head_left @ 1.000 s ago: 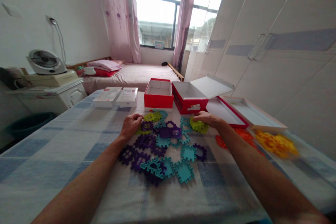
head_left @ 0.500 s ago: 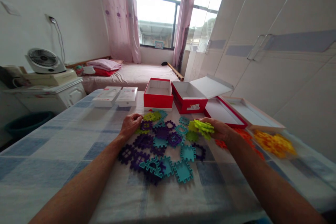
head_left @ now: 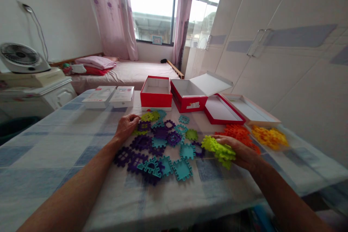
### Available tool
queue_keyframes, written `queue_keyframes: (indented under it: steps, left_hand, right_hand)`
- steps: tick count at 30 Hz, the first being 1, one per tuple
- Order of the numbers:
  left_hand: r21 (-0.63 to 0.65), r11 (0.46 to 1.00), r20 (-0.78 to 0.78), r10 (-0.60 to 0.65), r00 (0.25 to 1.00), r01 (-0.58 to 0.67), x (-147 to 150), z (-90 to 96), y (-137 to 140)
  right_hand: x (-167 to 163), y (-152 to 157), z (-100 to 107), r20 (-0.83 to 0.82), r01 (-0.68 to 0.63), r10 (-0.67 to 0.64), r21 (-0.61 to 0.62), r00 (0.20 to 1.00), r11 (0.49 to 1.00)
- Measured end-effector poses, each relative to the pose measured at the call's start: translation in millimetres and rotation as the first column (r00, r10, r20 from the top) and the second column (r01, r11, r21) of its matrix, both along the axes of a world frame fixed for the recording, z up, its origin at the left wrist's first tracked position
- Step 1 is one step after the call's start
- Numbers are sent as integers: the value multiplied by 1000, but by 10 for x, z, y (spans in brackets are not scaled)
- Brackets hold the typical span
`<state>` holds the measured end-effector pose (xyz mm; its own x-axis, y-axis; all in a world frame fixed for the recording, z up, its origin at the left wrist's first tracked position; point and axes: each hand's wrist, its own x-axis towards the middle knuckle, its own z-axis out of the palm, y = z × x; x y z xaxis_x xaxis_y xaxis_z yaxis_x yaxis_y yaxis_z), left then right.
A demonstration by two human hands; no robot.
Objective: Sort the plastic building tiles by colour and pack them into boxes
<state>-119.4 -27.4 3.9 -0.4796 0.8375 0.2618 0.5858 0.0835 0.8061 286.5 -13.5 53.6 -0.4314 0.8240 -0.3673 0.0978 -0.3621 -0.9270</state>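
Note:
My right hand [head_left: 240, 151] grips a stack of lime-green interlocking plastic tiles [head_left: 219, 150] with notched edges, held just above the table to the right of the pile. On the pile's far left side, my left hand [head_left: 126, 127] has its fingers pinched at the edge of a lime-green tile [head_left: 147, 116]; the fingertips are partly hidden. Between the hands lie purple tiles [head_left: 140, 142] and turquoise tiles [head_left: 182, 169], loose and overlapping, some with window shapes. Another green tile [head_left: 191, 135] rests at the pile's right side.
Orange pieces [head_left: 239, 136] and yellow pieces [head_left: 269, 137] are heaped at the right. Behind the pile stand a red box [head_left: 156, 99], a second red box with a raised lid [head_left: 190, 104], a red tray [head_left: 224, 121], a pale tray [head_left: 268, 121] and two white boxes [head_left: 99, 103].
My right hand has carried the green stack right and toward me, away from the pile. The left hand stays at the same green tile. The whole view has shifted slightly.

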Motion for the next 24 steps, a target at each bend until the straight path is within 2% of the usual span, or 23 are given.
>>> queue_keyframes:
  steps: [1,4,7,9,11,13,16,18,21,24]
  left_hand:
    - [-2,1000,-1,-4,1000,4,-3,-1,1]
    - [-3,1000,-4,-15,1000,15,-8,-6,2]
    - [-5,1000,-8,-24,1000,24,-7,-11,2]
    - [-9,1000,-9,-24,1000,24,-4,-9,0]
    - [-12,1000,-13,-20,1000,19,-3,-4,-4]
    - [-14,1000,-17,-15,1000,15,-6,1,-7]
    - [-19,1000,-23,-13,1000,12,-15,4,-6]
    - [-24,1000,-25,-14,1000,13,-19,2,-3]
    - [-30,999,-22,-16,1000,15,-16,1,0]
    - [-36,999,-17,-14,1000,14,-10,10,-2]
  right_hand:
    - [-2,-7,-44,35,4,-5,19,999,1000]
    - [-24,-19,-149,217,-17,-35,235,975,972]
    - [-56,-28,-189,455,-116,-134,481,880,869]
    - [-90,-32,-180,572,-185,-215,560,792,807]
    - [-142,-40,-150,647,-234,-243,559,723,795]
    - [-209,-53,-114,677,-256,-219,529,703,809]
    - [-304,-37,-79,620,-300,-100,506,778,809]
    - [-347,41,-70,553,-284,-69,526,830,802]
    - [-399,284,-51,506,-155,-212,589,836,793]
    - [-492,592,-22,567,-112,-389,656,726,747]
